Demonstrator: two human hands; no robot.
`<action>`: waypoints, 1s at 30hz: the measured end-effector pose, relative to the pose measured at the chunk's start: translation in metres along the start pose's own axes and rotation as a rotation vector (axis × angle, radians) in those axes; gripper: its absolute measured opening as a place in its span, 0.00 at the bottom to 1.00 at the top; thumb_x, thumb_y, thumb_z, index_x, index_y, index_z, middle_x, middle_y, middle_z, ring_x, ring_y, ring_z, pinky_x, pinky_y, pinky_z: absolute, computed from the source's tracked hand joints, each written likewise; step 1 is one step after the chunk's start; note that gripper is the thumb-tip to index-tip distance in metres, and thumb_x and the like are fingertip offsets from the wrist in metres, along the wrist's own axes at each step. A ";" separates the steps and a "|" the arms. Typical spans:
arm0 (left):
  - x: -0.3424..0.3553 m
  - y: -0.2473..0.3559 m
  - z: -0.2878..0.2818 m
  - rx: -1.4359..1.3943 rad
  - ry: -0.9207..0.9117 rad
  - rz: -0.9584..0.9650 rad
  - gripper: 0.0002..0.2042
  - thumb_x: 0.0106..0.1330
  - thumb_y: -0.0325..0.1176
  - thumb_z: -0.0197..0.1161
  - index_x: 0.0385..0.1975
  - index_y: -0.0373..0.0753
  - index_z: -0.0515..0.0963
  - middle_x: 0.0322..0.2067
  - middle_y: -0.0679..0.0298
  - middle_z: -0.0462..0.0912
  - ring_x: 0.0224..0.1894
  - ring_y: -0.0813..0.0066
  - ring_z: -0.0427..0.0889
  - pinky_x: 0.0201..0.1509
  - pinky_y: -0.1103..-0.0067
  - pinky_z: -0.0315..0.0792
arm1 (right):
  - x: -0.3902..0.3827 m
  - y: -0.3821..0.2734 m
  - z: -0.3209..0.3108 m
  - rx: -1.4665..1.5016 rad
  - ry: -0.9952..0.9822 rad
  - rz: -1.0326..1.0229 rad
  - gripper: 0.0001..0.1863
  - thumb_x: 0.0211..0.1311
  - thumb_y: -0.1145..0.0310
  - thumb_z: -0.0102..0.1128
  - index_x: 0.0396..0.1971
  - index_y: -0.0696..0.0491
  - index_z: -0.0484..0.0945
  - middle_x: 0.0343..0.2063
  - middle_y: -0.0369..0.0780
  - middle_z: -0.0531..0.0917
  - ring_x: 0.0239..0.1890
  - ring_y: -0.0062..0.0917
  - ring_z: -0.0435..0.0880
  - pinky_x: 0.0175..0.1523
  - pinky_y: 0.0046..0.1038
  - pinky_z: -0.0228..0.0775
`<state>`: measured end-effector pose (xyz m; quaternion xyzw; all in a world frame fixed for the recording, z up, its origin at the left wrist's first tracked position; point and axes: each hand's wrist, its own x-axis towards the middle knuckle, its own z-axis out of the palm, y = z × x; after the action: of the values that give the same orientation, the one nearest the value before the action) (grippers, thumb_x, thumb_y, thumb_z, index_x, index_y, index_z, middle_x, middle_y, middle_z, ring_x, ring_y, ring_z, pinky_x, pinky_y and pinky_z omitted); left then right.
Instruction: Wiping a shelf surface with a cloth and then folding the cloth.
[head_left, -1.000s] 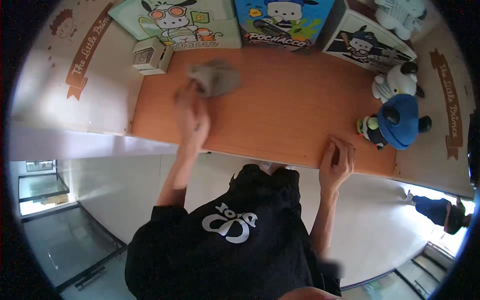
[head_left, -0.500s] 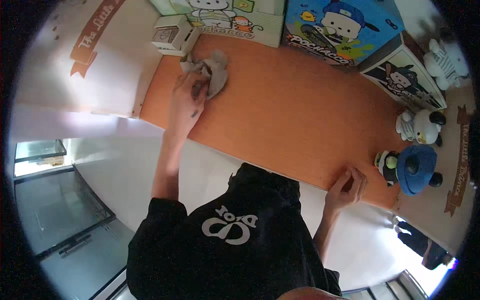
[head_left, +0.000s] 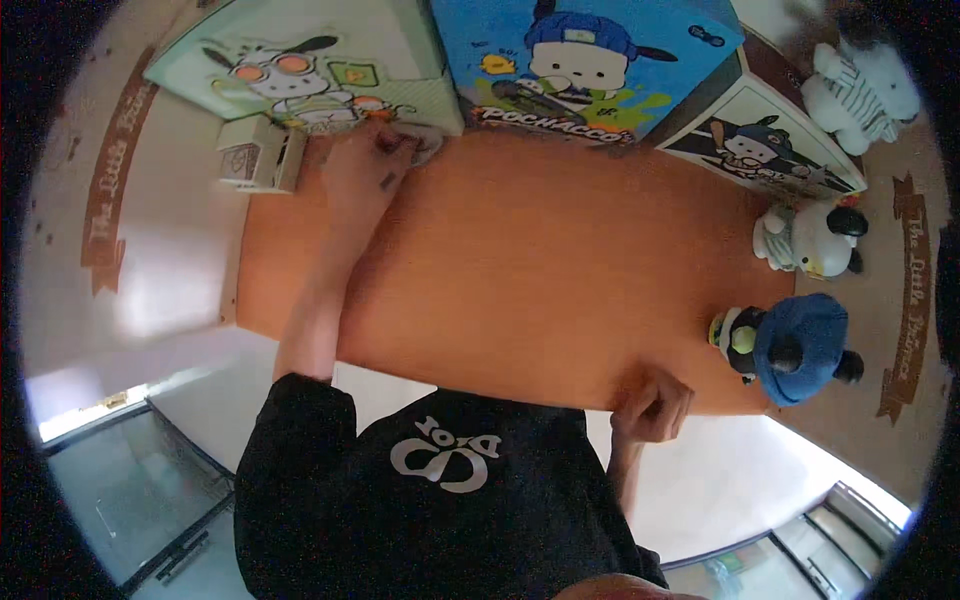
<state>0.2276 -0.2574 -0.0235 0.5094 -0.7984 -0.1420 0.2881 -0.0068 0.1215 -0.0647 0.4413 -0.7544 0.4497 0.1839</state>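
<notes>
My left hand (head_left: 375,165) reaches to the back left of the orange-brown shelf board (head_left: 510,260). It presses a crumpled grey cloth (head_left: 428,145) against the surface, right at the foot of a pale green cartoon box (head_left: 330,75). Most of the cloth is covered by the fingers. Resting at the front right edge of the board is my right hand (head_left: 655,408), its fingers curled in. Nothing shows in that hand, though the inside of its fingers is partly hidden.
A small white box-like item (head_left: 262,155) stands left of my left hand. Along the back are a blue cartoon box (head_left: 585,65) and a white-fronted box (head_left: 765,145). Down the right side sit a striped plush dog (head_left: 860,95), a white dog figure (head_left: 815,238) and a blue-hatted figure (head_left: 800,350).
The view has shifted. My left hand has pushed the cloth to the base of the green box. My right hand has curled more tightly at the front edge.
</notes>
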 end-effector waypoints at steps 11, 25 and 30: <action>0.002 -0.014 0.008 -0.146 0.045 0.009 0.11 0.65 0.39 0.73 0.32 0.36 0.85 0.21 0.65 0.83 0.22 0.70 0.73 0.28 0.72 0.70 | 0.000 0.000 0.011 0.020 0.149 -0.086 0.09 0.65 0.72 0.55 0.33 0.58 0.84 0.30 0.45 0.87 0.30 0.35 0.80 0.40 0.33 0.77; -0.019 0.044 -0.037 -0.050 -0.150 0.026 0.10 0.68 0.38 0.70 0.32 0.36 0.84 0.20 0.61 0.81 0.20 0.66 0.73 0.27 0.69 0.68 | -0.009 0.006 0.000 0.033 0.097 -0.030 0.07 0.65 0.77 0.56 0.35 0.56 0.85 0.29 0.40 0.85 0.28 0.30 0.77 0.36 0.30 0.73; -0.065 0.043 0.012 -0.110 -0.073 0.182 0.09 0.66 0.37 0.69 0.31 0.37 0.82 0.23 0.59 0.82 0.21 0.61 0.75 0.27 0.66 0.69 | -0.007 0.008 -0.003 -0.007 0.019 0.033 0.07 0.66 0.78 0.58 0.36 0.54 0.85 0.30 0.38 0.85 0.29 0.29 0.76 0.35 0.27 0.70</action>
<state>0.2093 -0.1809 -0.0308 0.4128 -0.8422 -0.1776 0.2979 -0.0096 0.1291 -0.0724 0.4238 -0.7613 0.4545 0.1853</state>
